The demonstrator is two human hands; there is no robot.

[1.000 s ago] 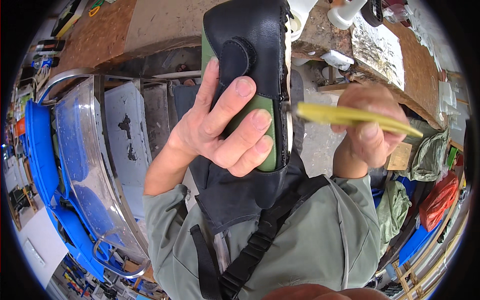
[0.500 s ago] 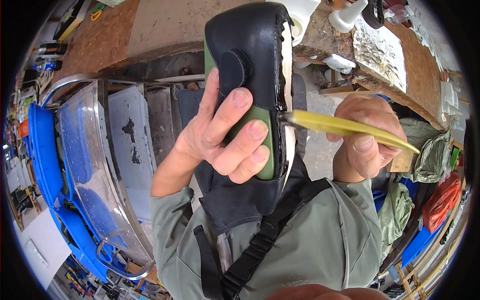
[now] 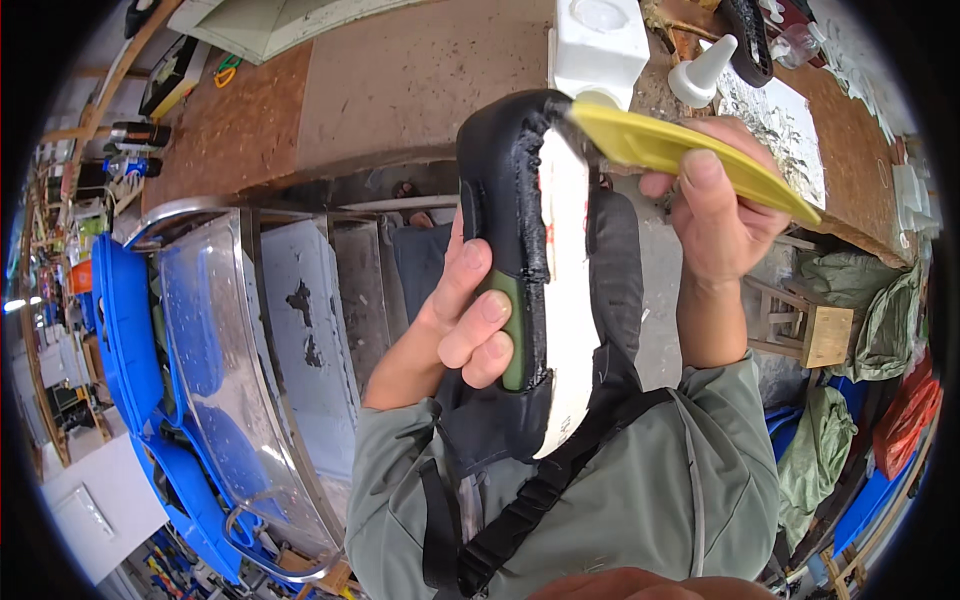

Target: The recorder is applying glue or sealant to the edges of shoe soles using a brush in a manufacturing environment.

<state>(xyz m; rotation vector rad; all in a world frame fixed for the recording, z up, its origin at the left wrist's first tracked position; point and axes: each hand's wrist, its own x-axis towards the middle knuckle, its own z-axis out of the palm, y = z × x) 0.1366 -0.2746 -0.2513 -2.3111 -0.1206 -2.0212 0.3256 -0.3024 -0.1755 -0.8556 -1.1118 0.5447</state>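
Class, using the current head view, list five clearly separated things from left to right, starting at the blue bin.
Blue bin → grey panel with dark patches → black-and-green shoe → right hand → red bag.

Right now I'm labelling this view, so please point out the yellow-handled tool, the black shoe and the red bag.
Yellow-handled tool (image 3: 648, 140): head view, on its handle.
Black shoe (image 3: 562, 285): head view, on its white underside.
Red bag (image 3: 903, 417): head view, on its visible middle.

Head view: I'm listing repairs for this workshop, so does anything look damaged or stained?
The grey panel at left has ragged dark patches, as if its surface had flaked, and the white paper on the bench is blotched with black.
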